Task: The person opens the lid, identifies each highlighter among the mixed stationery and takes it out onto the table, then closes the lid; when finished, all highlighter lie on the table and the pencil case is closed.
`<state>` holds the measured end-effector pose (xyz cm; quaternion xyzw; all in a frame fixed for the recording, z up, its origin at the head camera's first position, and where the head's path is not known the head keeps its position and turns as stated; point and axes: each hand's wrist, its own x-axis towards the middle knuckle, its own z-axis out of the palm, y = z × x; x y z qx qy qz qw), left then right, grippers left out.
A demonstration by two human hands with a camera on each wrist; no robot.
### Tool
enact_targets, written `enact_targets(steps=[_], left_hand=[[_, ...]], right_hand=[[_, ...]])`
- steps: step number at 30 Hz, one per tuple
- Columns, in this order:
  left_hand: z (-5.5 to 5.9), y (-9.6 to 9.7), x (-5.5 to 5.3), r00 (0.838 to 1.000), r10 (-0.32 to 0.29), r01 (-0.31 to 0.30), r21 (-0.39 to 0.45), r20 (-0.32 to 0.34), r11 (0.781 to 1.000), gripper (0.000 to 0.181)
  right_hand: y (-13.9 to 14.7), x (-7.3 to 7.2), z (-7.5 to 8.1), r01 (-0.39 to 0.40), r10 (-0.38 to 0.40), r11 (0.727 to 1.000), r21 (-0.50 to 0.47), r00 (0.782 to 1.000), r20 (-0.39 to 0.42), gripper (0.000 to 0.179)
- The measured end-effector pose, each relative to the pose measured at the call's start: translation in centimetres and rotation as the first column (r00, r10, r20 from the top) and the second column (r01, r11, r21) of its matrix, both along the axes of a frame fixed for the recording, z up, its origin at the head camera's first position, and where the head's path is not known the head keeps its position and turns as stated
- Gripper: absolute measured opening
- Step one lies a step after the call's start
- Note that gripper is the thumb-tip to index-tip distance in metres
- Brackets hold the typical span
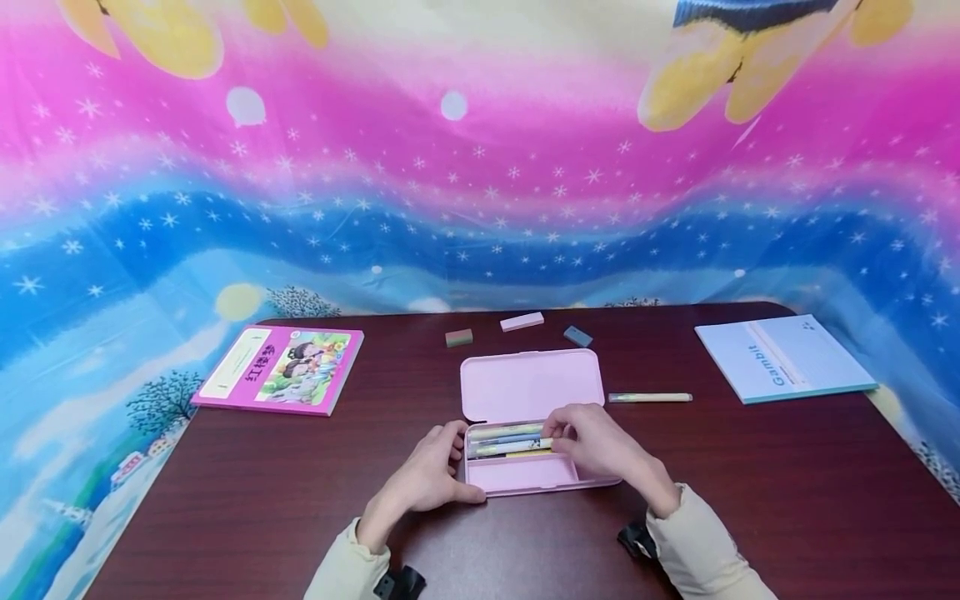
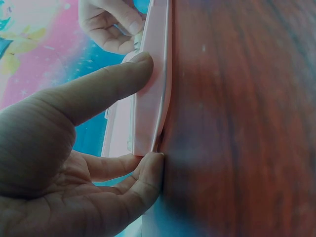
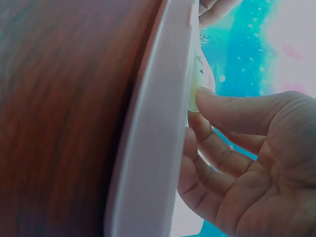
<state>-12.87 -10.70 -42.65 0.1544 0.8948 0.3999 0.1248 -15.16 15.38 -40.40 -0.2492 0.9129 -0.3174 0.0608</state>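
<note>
Pencil case (image 1: pixel 521 477), open on the bench (image 1: pixel 300 492): my left fingers (image 2: pixel 148 173) grip its left end; my right fingers (image 3: pixel 197 190) pinch a pale pen (image 1: pixel 513 447) inside. A slack pinch could roll it onto the other pens (image 1: pixel 506 432); a sideways push might shift the case.

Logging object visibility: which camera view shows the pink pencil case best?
The head view: there the pink pencil case shows its open lid and inside. Both wrist views show mainly its outer side.
</note>
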Motion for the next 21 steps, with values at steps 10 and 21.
enact_targets(steps=[10, 21], left_hand=[[-0.1, 0.0, 0.1, 1.000, -0.002, 0.002, 0.010, -0.004, 1.000, 0.077], [0.2, 0.1, 0.1, 1.000, 0.000, 0.000, -0.018, 0.003, 1.000, 0.076]], right_hand=[[0.8, -0.2, 0.3, -0.005, 0.005, 1.000, 0.008, 1.000, -0.013, 0.009], [1.6, -0.7, 0.6, 0.041, -0.040, 0.992, -0.120, 0.999, 0.011, 0.002]])
